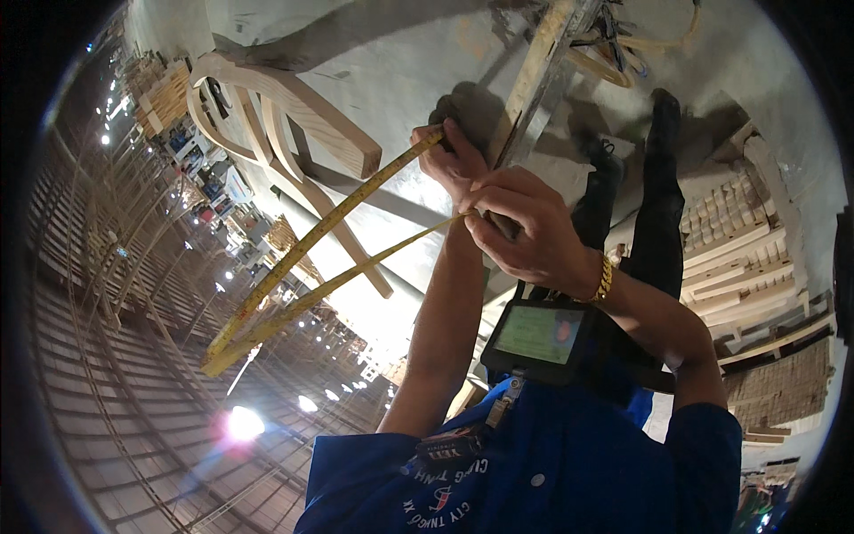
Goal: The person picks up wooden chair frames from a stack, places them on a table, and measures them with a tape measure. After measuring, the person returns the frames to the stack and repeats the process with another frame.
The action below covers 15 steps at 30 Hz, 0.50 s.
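My left hand (452,162) pinches the upper strand of a yellow tape measure (307,245) against the near end of a long pale wooden strip (534,76). Just below it, my right hand (525,233), with a gold bracelet on the wrist, grips the lower strand where the strip ends. The tape runs out to the lower left and bends back on itself, so the two strands meet in a point. The strip reaches away over the grey floor (400,62). Whether my right hand also clasps the strip is hidden by the fingers.
A curved bent-wood frame (294,107) lies on the floor at upper left. Stacks of small wooden pieces and slats (738,236) stand at right. My black-trousered legs (658,205) are beside the strip. A dark device with a screen (538,336) hangs on my blue shirt.
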Each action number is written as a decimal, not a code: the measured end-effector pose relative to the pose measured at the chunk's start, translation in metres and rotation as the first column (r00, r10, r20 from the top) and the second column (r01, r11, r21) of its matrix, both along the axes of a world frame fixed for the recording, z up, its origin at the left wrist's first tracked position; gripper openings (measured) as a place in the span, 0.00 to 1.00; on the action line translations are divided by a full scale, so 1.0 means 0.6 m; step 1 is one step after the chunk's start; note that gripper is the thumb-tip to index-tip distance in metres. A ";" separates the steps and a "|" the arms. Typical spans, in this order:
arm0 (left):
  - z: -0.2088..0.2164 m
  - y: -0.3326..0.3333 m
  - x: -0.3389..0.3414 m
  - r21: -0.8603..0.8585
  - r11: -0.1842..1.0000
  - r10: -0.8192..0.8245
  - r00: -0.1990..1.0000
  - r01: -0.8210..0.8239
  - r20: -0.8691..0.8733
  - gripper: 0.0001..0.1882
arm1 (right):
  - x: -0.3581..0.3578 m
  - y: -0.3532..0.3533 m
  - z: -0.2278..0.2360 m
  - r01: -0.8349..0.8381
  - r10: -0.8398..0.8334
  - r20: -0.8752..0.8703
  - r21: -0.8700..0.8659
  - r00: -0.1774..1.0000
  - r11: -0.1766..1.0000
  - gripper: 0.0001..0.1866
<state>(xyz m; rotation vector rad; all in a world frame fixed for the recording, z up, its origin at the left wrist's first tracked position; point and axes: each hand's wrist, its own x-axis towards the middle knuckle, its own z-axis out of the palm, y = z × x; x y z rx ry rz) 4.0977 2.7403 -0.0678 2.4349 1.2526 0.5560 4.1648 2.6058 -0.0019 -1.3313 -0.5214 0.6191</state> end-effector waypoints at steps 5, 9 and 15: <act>-0.007 -0.002 -0.004 0.071 0.997 -0.015 1.000 0.016 -0.010 0.10 | -0.009 0.008 0.005 0.039 -0.040 -0.054 -0.021 0.998 0.999 0.05; -0.016 0.008 -0.019 0.114 0.993 -0.034 0.999 0.034 -0.003 0.10 | -0.018 0.012 0.006 0.061 -0.062 -0.063 -0.015 0.996 0.998 0.05; -0.029 0.007 -0.013 0.182 0.983 -0.040 0.999 0.039 0.002 0.11 | -0.031 0.016 0.000 0.093 -0.090 -0.088 0.023 0.992 0.995 0.06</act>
